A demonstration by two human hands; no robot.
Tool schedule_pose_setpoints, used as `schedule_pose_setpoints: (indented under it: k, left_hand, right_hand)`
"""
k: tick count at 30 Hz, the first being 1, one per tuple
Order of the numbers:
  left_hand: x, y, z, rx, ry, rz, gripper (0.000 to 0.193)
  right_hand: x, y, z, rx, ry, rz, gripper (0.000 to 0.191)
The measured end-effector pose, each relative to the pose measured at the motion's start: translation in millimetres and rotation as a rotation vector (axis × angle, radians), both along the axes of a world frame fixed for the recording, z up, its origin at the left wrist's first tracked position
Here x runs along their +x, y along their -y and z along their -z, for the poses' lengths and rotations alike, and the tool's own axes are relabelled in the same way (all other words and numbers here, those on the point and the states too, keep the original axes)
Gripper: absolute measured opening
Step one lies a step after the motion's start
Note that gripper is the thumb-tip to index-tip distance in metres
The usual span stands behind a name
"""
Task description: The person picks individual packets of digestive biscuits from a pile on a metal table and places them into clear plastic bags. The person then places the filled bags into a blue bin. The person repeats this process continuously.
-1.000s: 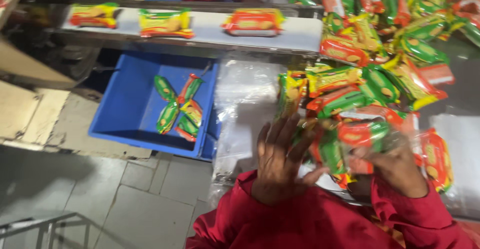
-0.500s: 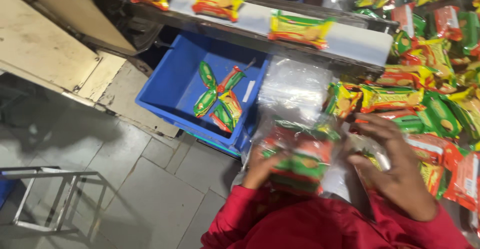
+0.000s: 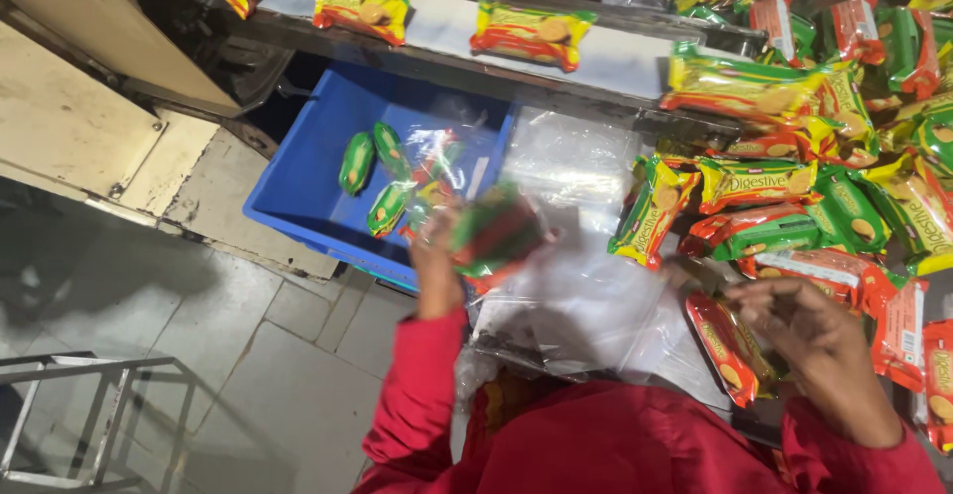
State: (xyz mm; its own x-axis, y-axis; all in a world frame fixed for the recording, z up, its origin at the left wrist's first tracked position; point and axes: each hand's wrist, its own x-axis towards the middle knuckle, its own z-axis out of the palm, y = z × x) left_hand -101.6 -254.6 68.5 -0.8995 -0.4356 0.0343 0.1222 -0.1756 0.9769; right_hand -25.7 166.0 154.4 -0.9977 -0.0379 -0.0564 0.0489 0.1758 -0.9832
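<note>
Holding a filled clear bag [image 3: 496, 231] of green and red biscuit packets, the left hand [image 3: 437, 256] is raised over the near edge of the blue crate [image 3: 298, 206], fingers closed on the bag's left side. The bag is motion-blurred, so the exact pinch point cannot be read; most of its bulk sits to the right of the grip and slightly above it, hanging free of any surface. In my judgement a grip this far to one side lets the load swing, so a hold nearer the bag's mouth, with the bundle kept upright, would serve better.

The right hand [image 3: 809, 330] rests apart, above the stack of empty clear bags [image 3: 586, 305], fingers loosely curled and holding nothing that can be made out. A red loose packet [image 3: 730, 350] lies just beside it.

Inside the crate lie several bagged packets [image 3: 392, 181]. Further out, a heap of packets [image 3: 824, 176] covers the right side, and single yellow packets [image 3: 531, 32] ride the conveyor belt [image 3: 615, 57] beyond.
</note>
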Motion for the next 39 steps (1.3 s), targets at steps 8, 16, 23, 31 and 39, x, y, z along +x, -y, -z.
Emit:
schedule_pose_setpoints:
  k: [8, 16, 23, 31, 39]
  left_hand:
    - [69, -139, -2, -1.382, -0.598, 0.310, 0.029]
    - [95, -179, -24, -1.048, -0.370, 0.535, 0.054]
    - [91, -170, 28, -1.247, -0.206, 0.364, 0.046]
    - [70, -158, 67, -1.146, -0.309, 0.339, 0.017]
    - [65, -170, 41, -0.875, -0.192, 0.487, 0.045]
  right_hand:
    - [-90, 46, 13, 0.138, -0.436, 0.008, 0.019]
    - [-142, 85, 47, 1.446, -0.749, -0.524, 0.039]
    - [-159, 43, 85, 1.642, -0.837, -0.358, 0.036]
    - [-95, 19, 28, 0.864, -0.587, -0.092, 0.060]
    - [-60, 23, 55, 0.885, -0.364, -0.206, 0.082]
